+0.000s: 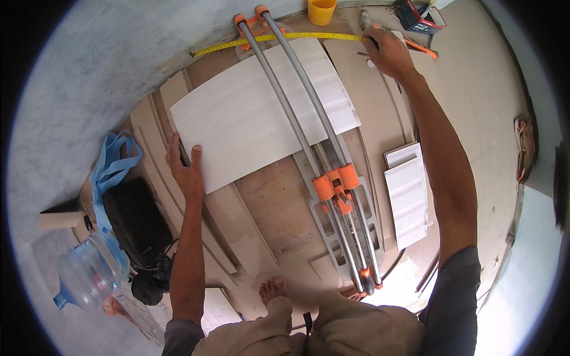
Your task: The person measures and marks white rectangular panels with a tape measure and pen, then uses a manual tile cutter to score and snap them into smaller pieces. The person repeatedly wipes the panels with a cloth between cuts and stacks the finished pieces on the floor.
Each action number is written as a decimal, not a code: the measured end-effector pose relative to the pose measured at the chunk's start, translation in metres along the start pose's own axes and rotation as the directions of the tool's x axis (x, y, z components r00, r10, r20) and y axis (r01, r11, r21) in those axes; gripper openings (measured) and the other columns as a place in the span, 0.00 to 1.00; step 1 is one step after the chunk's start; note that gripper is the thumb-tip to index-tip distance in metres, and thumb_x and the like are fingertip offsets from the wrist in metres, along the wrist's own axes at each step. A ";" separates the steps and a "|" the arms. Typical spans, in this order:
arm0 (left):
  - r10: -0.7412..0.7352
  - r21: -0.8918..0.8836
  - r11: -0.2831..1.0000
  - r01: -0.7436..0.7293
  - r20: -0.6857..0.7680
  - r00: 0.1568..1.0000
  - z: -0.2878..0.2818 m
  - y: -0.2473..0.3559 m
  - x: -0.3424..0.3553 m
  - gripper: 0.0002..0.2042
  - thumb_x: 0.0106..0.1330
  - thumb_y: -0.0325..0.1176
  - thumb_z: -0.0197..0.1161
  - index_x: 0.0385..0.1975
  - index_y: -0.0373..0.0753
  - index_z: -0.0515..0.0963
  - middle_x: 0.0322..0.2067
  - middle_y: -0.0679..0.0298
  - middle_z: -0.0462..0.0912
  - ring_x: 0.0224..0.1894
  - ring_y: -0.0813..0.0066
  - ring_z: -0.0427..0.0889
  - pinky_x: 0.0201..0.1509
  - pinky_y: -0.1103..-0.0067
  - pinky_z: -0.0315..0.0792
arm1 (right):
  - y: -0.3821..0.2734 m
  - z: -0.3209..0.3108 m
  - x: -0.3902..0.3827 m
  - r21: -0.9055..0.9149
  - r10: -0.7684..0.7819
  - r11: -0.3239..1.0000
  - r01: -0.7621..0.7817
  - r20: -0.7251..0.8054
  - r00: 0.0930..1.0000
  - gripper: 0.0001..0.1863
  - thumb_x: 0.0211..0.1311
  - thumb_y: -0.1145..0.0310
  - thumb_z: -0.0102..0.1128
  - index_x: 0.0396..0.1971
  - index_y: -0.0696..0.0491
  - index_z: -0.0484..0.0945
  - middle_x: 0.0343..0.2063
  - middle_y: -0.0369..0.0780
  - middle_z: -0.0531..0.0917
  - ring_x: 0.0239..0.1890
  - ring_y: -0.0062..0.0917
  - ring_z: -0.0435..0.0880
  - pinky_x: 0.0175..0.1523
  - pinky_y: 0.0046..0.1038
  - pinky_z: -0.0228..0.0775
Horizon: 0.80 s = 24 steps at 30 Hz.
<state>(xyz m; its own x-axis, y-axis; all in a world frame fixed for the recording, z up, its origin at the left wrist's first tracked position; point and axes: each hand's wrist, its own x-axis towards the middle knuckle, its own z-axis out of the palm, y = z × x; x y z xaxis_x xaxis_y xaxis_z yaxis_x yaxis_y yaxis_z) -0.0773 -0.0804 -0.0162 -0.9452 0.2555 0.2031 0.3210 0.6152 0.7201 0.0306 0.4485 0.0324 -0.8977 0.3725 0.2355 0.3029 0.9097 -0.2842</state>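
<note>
A large white tile lies under the twin steel rails of a manual tile cutter, whose orange carriage sits nearer to me, off the tile. My left hand rests at the tile's left edge, thumb and fingers apart, holding nothing. At the far right, the fingers of my right hand are closed round one end of a tape measure. Its yellow blade stretches leftward past the tile's far edge and across the rails. The tape's case is hidden by the hand, if it is there.
Narrow white tile pieces lie right of the cutter. An orange-handled tool, a dark box and a yellow cup are at the back. On the left are a black bag, blue straps and a clear water jug.
</note>
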 end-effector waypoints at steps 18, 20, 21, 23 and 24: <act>0.004 0.015 1.000 -0.004 -0.007 1.000 0.000 -0.001 -0.001 0.31 0.68 0.35 0.69 0.70 0.37 0.69 0.71 0.51 0.68 0.74 0.54 0.62 0.79 0.61 0.52 | -0.033 0.002 0.001 0.084 -0.015 0.996 -0.001 0.186 0.982 0.12 0.72 0.62 0.53 0.44 0.52 0.81 0.37 0.48 0.86 0.41 0.45 0.85 0.49 0.45 0.74; 0.020 0.016 1.000 -0.020 -0.018 1.000 -0.001 -0.011 -0.004 0.30 0.69 0.36 0.68 0.70 0.37 0.69 0.69 0.52 0.69 0.73 0.56 0.63 0.79 0.64 0.53 | -0.036 0.004 -0.002 0.097 -0.035 0.995 0.015 0.204 0.978 0.12 0.72 0.62 0.53 0.43 0.52 0.81 0.36 0.48 0.86 0.41 0.45 0.85 0.48 0.45 0.74; 0.030 0.024 0.999 -0.030 -0.028 0.999 -0.003 -0.016 -0.001 0.30 0.70 0.36 0.68 0.70 0.38 0.69 0.69 0.52 0.69 0.73 0.57 0.63 0.79 0.65 0.53 | -0.032 0.004 -0.007 0.109 -0.042 0.994 0.018 0.215 0.976 0.11 0.72 0.62 0.55 0.43 0.53 0.80 0.35 0.48 0.85 0.39 0.44 0.84 0.46 0.43 0.73; 0.024 0.025 0.999 -0.024 -0.014 1.000 0.002 -0.006 0.003 0.30 0.68 0.37 0.69 0.69 0.37 0.70 0.69 0.53 0.71 0.74 0.55 0.64 0.81 0.59 0.44 | -0.025 0.000 -0.021 0.139 -0.067 0.990 0.035 0.233 0.970 0.10 0.72 0.63 0.56 0.42 0.54 0.79 0.34 0.49 0.84 0.36 0.43 0.83 0.44 0.41 0.72; 0.039 0.049 0.998 -0.037 -0.029 0.999 0.003 -0.006 0.003 0.29 0.69 0.38 0.68 0.68 0.37 0.70 0.69 0.53 0.71 0.74 0.56 0.63 0.82 0.59 0.40 | -0.027 -0.004 -0.025 0.156 -0.095 0.986 0.059 0.238 0.967 0.10 0.72 0.64 0.56 0.42 0.55 0.79 0.33 0.49 0.84 0.35 0.43 0.83 0.44 0.41 0.72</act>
<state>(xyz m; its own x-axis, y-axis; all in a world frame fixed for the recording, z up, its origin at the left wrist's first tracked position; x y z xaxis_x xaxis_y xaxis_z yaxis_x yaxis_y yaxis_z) -0.0819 -0.0814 -0.0222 -0.9335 0.2575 0.2496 0.3584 0.6415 0.6783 0.0461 0.4150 0.0379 -0.9727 0.2297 0.0336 0.1960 0.8901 -0.4116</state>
